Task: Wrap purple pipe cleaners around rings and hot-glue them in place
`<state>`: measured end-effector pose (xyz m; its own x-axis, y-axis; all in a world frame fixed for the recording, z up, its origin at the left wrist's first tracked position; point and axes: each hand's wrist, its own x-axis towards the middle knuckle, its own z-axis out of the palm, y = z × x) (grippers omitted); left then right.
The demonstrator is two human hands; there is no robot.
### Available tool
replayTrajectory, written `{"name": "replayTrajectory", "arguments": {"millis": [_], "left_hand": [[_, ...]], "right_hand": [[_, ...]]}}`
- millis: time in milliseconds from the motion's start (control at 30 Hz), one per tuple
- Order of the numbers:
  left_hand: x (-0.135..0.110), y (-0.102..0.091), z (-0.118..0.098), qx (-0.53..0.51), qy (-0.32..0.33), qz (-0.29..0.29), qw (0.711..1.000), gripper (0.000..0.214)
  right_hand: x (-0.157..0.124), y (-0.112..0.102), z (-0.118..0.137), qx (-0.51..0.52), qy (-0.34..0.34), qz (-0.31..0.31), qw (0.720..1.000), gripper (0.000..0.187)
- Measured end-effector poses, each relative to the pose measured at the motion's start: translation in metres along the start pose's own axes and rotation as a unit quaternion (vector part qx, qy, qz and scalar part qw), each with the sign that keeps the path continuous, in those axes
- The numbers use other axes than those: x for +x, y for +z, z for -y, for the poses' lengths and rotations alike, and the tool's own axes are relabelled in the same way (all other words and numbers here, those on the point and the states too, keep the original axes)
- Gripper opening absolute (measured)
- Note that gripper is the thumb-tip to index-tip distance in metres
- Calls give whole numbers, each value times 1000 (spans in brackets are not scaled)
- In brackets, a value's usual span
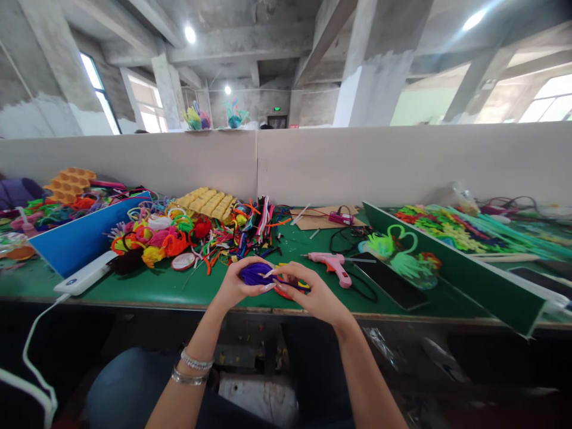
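My left hand (239,285) and my right hand (308,292) meet above the front edge of the green table (179,289). Both hold a small purple pipe-cleaner bundle (254,274). The left fingers curl round its left side. The right fingers pinch its right end. Under my right hand lie orange, yellow and red pipe-cleaner pieces (286,290). A pink glue gun (333,263) lies just right of my hands.
A heap of coloured pipe cleaners (192,232) covers the table's left middle, by a blue board (84,238) and a white power bank (84,275). A green board (456,274), a black phone (388,283) and green swan figures (397,250) lie right. Low partition behind.
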<state>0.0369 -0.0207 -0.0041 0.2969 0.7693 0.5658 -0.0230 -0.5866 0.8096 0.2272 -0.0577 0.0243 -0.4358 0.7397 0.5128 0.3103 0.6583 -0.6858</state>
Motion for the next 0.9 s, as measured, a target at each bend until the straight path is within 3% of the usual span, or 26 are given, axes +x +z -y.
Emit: {"name": "replayTrajectory", "arguments": {"millis": [267,467,900], "left_hand": [[1,1,1,11,-10,-18,1000,44],[2,-3,-4,87,-12,12,996,42],[3,-5,-8,90,-1,27,996,39]], "right_hand": [[1,2,-1,8,-11,-28,1000,25],[0,-1,-6,-50,-23,10,998,29],[-1,-1,-11,-49,-30,32,998,28]]}}
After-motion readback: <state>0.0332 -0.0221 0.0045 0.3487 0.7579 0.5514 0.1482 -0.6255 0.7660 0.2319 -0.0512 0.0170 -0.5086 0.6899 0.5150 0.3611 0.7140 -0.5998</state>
